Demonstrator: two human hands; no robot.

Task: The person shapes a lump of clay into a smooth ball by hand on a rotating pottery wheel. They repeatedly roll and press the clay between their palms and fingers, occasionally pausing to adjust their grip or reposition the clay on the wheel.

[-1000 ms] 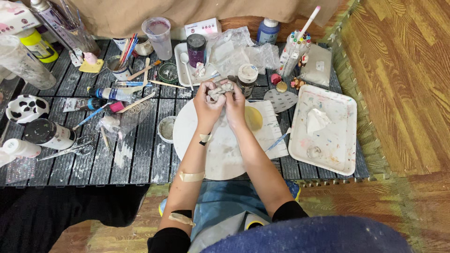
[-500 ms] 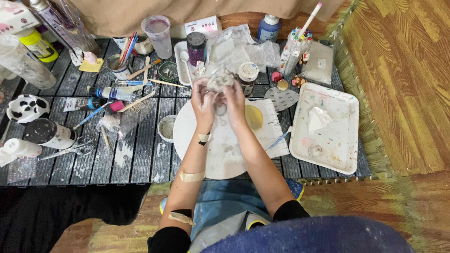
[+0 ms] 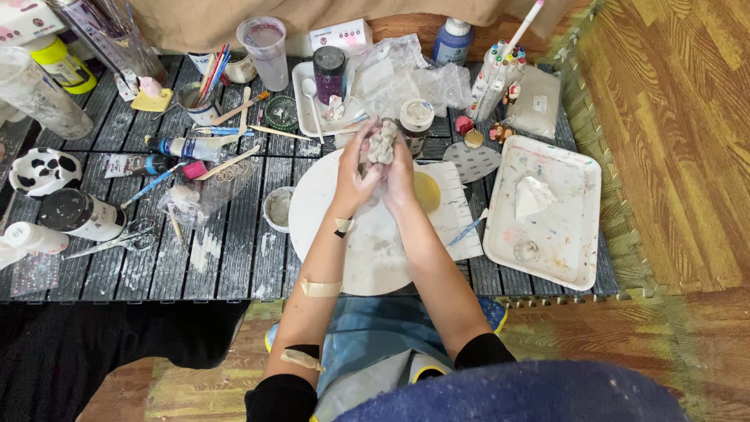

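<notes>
A lump of grey clay [image 3: 382, 144] is pressed between both my hands above the far edge of a round white board [image 3: 367, 250]. My left hand [image 3: 355, 168] wraps its left side, fingers curled over the top. My right hand [image 3: 401, 173] cups its right side. Both hands are raised off the board. A yellow round sponge [image 3: 427, 191] lies on the board just right of my right hand.
A white tray [image 3: 547, 234] with crumpled paper sits at the right. A small cup [image 3: 277, 207], scissors [image 3: 117, 238], paint tubes, brushes, jars, a dark-lidded jar [image 3: 330, 72] and plastic bags crowd the slatted dark surface. Wood floor lies to the right.
My hands have kept turning and squeezing the clay, lifting it slightly away from me over the board's far edge.
</notes>
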